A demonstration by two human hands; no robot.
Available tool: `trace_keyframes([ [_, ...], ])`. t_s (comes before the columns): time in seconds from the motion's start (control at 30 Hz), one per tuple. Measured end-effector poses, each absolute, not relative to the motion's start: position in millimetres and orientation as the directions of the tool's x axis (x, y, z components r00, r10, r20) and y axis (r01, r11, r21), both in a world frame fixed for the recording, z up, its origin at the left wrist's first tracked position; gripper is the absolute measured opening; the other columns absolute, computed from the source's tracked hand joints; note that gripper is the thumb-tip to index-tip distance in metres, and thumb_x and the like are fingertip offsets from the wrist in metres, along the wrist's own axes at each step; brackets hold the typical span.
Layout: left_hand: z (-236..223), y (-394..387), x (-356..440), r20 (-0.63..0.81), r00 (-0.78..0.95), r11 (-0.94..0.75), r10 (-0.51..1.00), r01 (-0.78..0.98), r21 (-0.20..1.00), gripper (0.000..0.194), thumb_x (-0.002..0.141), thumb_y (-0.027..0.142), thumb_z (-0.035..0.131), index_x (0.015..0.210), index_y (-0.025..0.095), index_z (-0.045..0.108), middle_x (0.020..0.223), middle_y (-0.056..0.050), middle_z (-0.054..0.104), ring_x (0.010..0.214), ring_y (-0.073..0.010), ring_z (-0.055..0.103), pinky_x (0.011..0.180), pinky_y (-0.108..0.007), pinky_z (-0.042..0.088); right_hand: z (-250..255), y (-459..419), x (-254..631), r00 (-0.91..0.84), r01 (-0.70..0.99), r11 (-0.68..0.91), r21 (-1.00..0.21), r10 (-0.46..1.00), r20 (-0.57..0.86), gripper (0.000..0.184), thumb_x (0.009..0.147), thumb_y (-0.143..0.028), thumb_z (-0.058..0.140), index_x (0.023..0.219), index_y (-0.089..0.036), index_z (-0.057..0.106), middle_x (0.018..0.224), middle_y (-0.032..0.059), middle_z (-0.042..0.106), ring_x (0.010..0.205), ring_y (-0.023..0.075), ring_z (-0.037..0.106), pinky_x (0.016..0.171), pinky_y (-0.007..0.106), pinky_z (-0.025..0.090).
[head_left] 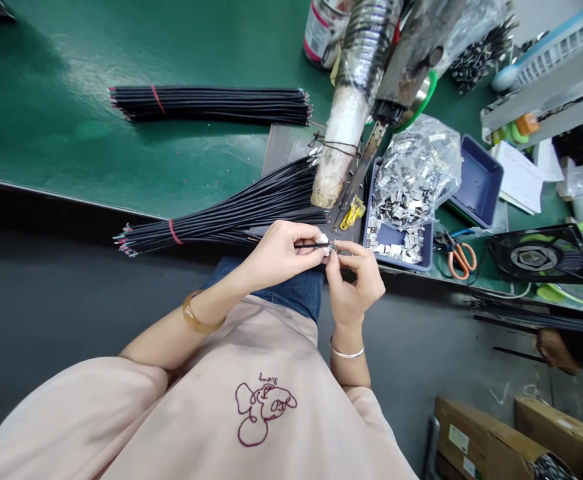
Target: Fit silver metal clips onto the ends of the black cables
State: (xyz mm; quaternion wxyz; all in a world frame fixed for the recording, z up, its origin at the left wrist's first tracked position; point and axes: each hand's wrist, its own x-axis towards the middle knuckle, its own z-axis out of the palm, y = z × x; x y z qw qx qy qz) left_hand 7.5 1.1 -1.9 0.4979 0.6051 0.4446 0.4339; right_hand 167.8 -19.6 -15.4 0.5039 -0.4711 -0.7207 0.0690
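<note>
My left hand [281,252] pinches a thin black wire [307,246] near its stripped end, just above my lap. My right hand [354,280] is closed on a small metal terminal clip [332,249] that touches the wire's tip. A bundle of black wires [231,212] tied with a red band lies across the table edge just left of my hands. A blue tray [401,243] holding several metal clips sits right of them, with a clear bag of clips [414,173] resting on it.
A second tied wire bundle [211,105] lies on the green mat [71,133]. A plastic-wrapped machine head [366,80] hangs over the table. Orange scissors [461,259], a small fan [539,255], an empty blue tray [479,180] and cardboard boxes [486,440] are to the right.
</note>
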Motion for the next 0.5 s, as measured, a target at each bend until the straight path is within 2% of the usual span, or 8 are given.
trace_keyframes([
  [0.07,-1.2,0.7,7.9,0.078,0.222,-0.097,0.972,0.075,0.993,0.013,0.081,0.018,0.063,0.07,0.011,0.065,0.064,0.001,0.055,0.059,-0.0076,0.048,0.055,-0.019,0.038,-17.1,-19.1,168.2,-0.107,0.674,0.59,-0.444,0.673,0.732,0.017,0.085,-0.008,0.07,0.088,-0.023,0.064,0.096,-0.0003,0.078,0.087,0.0132,0.076,0.075,0.024,0.062],
  [0.13,-0.4,0.6,8.2,0.078,0.193,-0.085,0.978,0.032,0.996,0.008,0.08,0.017,0.064,0.075,0.012,0.066,0.068,0.0,0.059,0.062,-0.0086,0.052,0.059,-0.019,0.043,-18.5,-17.8,169.6,-0.072,0.69,0.571,-0.445,0.665,0.743,0.017,0.086,-0.009,0.07,0.094,-0.024,0.066,0.1,0.0006,0.079,0.088,0.0137,0.077,0.075,0.024,0.062],
  [0.3,0.8,1.8,6.5,0.063,0.184,-0.06,0.981,-0.022,0.998,0.012,0.083,0.021,0.065,0.076,0.012,0.067,0.065,-0.001,0.063,0.059,-0.0094,0.058,0.058,-0.019,0.046,-16.8,-16.3,174.4,0.11,0.541,0.497,-0.679,0.758,0.642,0.009,0.091,-0.016,0.066,0.097,-0.023,0.066,0.102,0.002,0.078,0.089,0.0172,0.078,0.078,0.033,0.066],
  [0.4,1.8,2.6,4.3,0.051,0.228,-0.055,0.972,0.01,0.998,0.018,0.085,0.023,0.064,0.071,0.011,0.067,0.059,-0.001,0.062,0.054,-0.0091,0.056,0.054,-0.02,0.043,-12.7,-17.5,174.6,0.118,0.458,0.485,-0.745,0.797,0.592,0.004,0.092,-0.019,0.066,0.094,-0.023,0.066,0.099,0.0012,0.076,0.088,0.0175,0.078,0.08,0.036,0.066],
  [0.5,2.8,2.9,3.1,0.044,0.244,-0.052,0.969,0.028,0.998,0.019,0.084,0.022,0.064,0.07,0.011,0.068,0.056,0.0,0.06,0.052,-0.0084,0.053,0.053,-0.019,0.041,-9.5,-18.5,173.3,0.103,0.37,0.44,-0.818,0.856,0.507,0.004,0.091,-0.021,0.067,0.093,-0.024,0.067,0.101,0.0012,0.075,0.088,0.0166,0.077,0.078,0.034,0.066],
])
